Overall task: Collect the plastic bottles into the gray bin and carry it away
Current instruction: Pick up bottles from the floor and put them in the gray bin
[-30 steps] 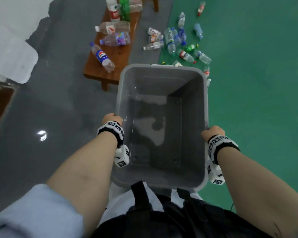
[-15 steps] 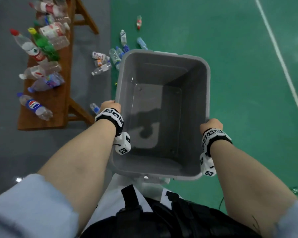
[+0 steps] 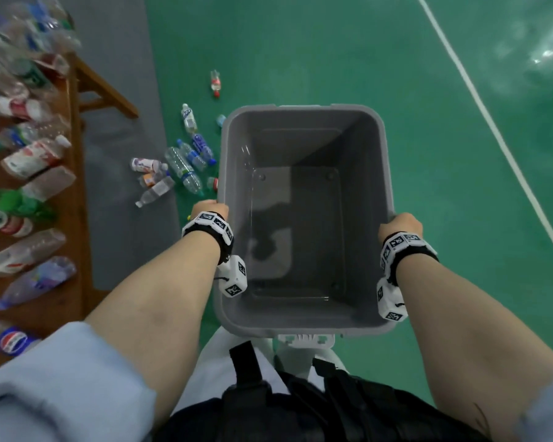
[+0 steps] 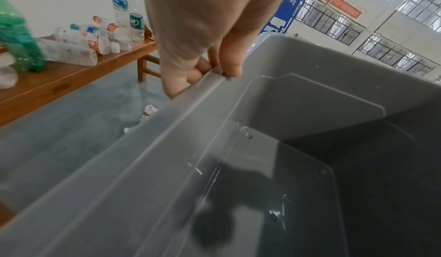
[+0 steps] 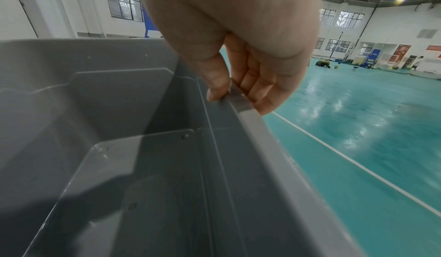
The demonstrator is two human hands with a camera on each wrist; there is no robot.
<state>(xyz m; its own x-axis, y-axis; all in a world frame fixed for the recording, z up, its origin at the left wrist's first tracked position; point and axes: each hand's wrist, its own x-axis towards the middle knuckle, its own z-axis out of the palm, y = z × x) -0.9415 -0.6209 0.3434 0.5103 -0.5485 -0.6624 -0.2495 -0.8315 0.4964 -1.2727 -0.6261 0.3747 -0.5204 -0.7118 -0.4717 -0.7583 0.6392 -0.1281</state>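
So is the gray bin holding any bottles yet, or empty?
Empty. The gray bin shows only its bare floor and shadows in all three views; the bottles lie on the floor and wooden bench.

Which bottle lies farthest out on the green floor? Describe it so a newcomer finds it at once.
Start at the gray bin held by both hands. Beyond its far left corner, on the green floor, past the cluster of floor bottles, lies a lone small bottle. Its red cap and solitude mark it.
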